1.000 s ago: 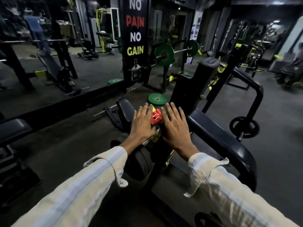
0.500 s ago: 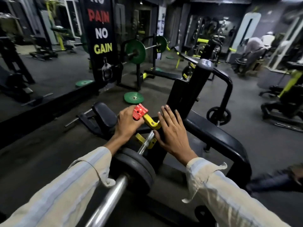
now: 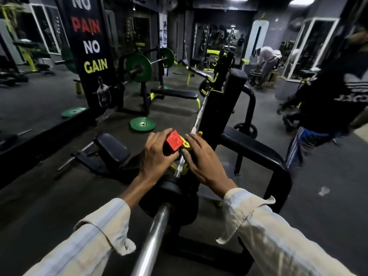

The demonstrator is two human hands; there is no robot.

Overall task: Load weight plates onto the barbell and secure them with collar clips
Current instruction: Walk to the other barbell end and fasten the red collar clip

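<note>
The chrome barbell [image 3: 153, 240] runs from the bottom edge up into a black rack, with black weight plates [image 3: 185, 208] on its sleeve. Past the plates, a red and yellow collar clip [image 3: 173, 143] stands above the thin part of the bar. My left hand [image 3: 157, 158] is curled around the clip's red block. My right hand [image 3: 203, 162] lies flat beside it, fingers spread over the rack, fingertips touching the yellow part. Where the clip meets the bar is hidden by my hands.
A loose green plate [image 3: 142, 124] lies on the floor ahead. A black seat pad [image 3: 111, 150] is to the left, and the rack's curved black frame [image 3: 258, 152] to the right. Another bench with green plates [image 3: 138, 67] stands behind. A person in dark clothes [image 3: 338, 92] moves at the right.
My left hand went from flat to curled around the red clip, which tilted upward. My view swung right, bringing the chrome sleeve and the person on the right into sight.
</note>
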